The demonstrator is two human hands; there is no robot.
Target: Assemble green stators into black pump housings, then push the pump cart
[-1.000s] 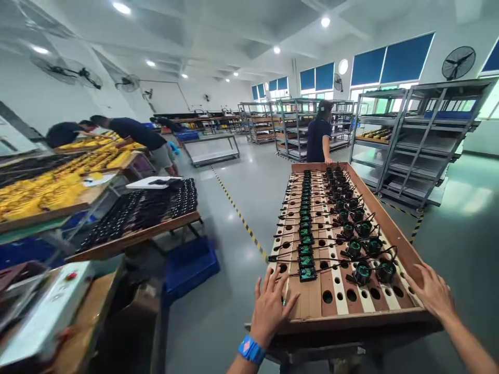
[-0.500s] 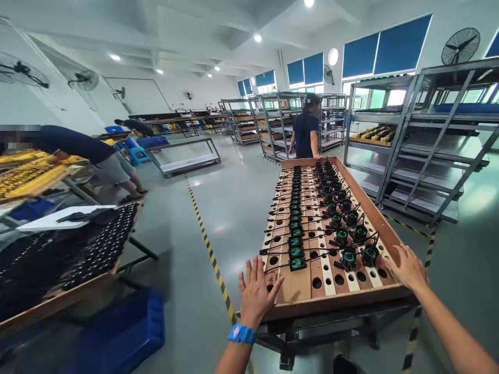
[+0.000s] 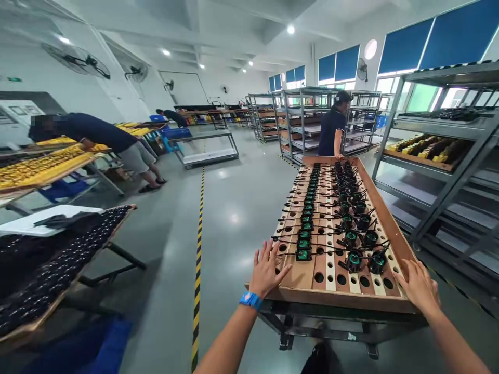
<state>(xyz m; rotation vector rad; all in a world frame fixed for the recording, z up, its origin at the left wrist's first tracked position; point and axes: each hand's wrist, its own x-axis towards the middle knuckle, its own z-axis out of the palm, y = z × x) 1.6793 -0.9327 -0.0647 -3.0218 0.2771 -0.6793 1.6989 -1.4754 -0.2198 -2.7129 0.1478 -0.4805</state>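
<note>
A long wooden tray [image 3: 346, 297] on a dark metal cart [image 3: 323, 327] bears rows of small black parts with green centres [image 3: 304, 244] and round black housings [image 3: 354, 259] joined by thin cables. My left hand [image 3: 267, 272], with a blue wristband [image 3: 250, 300], rests at the tray's near left corner with its fingers spread. At the near right corner my right hand [image 3: 421, 285] lies over the side wall, thumb inside and fingers apart. Neither hand has hold of a part.
A person [image 3: 332, 130] touches the tray's far end. Metal racks [image 3: 448, 182] stand at right. A table of black parts [image 3: 70, 265] and a blue bin [image 3: 97, 343] are at left, where another person [image 3: 105, 137] bends over yellow parts. A striped line [image 3: 199, 234] marks the floor.
The view has shifted: left tables, floor line and racks sit differently around the tray. The person at the far end has turned to the right. Both my hands keep their places on the tray.
</note>
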